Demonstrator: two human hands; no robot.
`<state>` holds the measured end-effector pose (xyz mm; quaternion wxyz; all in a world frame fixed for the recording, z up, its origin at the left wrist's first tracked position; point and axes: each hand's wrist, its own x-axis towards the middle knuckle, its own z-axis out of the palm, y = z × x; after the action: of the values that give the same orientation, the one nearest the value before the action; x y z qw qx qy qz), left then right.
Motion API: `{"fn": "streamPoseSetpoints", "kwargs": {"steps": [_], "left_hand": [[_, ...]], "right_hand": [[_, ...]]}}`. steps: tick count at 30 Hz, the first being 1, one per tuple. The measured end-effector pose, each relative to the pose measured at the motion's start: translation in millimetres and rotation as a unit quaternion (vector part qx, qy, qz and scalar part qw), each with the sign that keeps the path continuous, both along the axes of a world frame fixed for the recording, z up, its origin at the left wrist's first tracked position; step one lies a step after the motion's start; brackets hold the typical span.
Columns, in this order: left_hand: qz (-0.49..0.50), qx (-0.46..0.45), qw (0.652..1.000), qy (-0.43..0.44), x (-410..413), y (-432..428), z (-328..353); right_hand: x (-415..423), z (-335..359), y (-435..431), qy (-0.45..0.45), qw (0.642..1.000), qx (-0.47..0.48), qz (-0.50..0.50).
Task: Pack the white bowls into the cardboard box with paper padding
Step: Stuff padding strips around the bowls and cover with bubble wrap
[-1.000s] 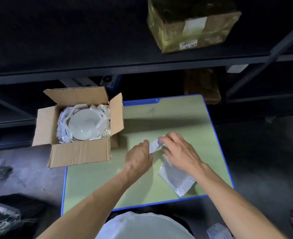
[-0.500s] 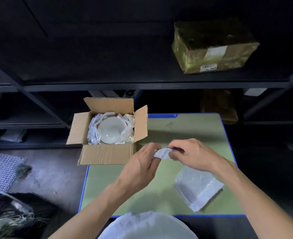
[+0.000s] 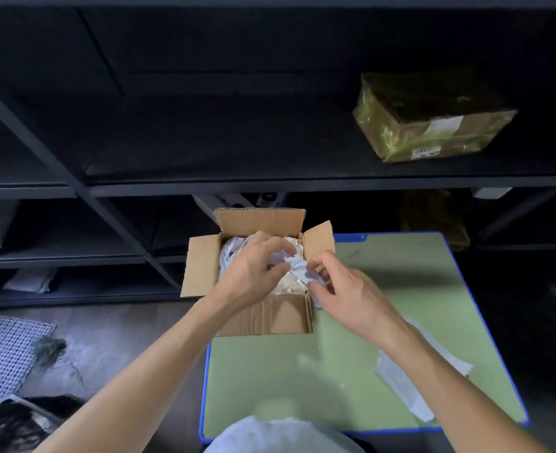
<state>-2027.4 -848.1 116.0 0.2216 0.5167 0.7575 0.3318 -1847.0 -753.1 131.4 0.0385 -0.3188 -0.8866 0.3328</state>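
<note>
Dark metal shelving (image 3: pixel 270 188) fills the background, and a parcel wrapped in yellowish film (image 3: pixel 433 125) sits on its right side. Below it is a grey floor (image 3: pixel 113 341) with a piece of white wire mesh (image 3: pixel 5 354) lying at the left. A green table with a blue rim (image 3: pixel 401 282) takes up the lower right.

The cardboard box (image 3: pixel 270 318) stands on the table's far left corner with all four flaps folded open. Its left side hangs past the table edge. White paper padding (image 3: pixel 229 255) lines the inside. A flat bubble-wrap pouch (image 3: pixel 401 387) lies on the table near the right forearm, which partly covers it. A pale rounded shape (image 3: pixel 280 436) shows at the bottom edge, too cut off to identify.

Both forearms reach in from below. The left hand (image 3: pixel 250 273) hangs over the box opening and hides its middle, so no bowl can be seen inside. Its fingers are curled around one end of a crumpled wad of white paper (image 3: pixel 294 268). The right hand (image 3: pixel 352 299) is just above the box's near right corner, and its thumb and fingertips pinch the other end of the same wad. The wad stretches between the two hands, directly above the padding at the right side of the box.
</note>
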Motion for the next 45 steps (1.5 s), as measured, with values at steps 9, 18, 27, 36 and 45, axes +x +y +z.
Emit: {"fn": "streamPoseSetpoints", "kwargs": {"steps": [9,18,27,36,45], "left_hand": [[-0.162,0.050,0.984,0.058,-42.0,63.9,-13.8],[-0.225,0.079,0.955,0.174,-49.6,80.2,-42.6],[-0.270,0.031,0.941,0.204,-65.5,84.5,-35.6],[-0.258,0.014,0.939,0.229,-55.7,87.1,-41.4],[-0.184,0.070,0.955,0.222,-44.7,76.7,-62.2]], "right_hand": [[-42.6,-20.5,-22.4,-0.056,0.977,0.085,-0.185],[-66.2,-38.2,-31.5,-0.087,0.957,0.200,-0.192],[-73.3,-51.1,-38.2,-0.081,0.971,0.098,-0.200],[-66.1,-49.4,-42.9,-0.131,0.950,0.198,-0.201],[-67.8,-45.9,-48.2,-0.140,0.942,0.261,-0.160]]}}
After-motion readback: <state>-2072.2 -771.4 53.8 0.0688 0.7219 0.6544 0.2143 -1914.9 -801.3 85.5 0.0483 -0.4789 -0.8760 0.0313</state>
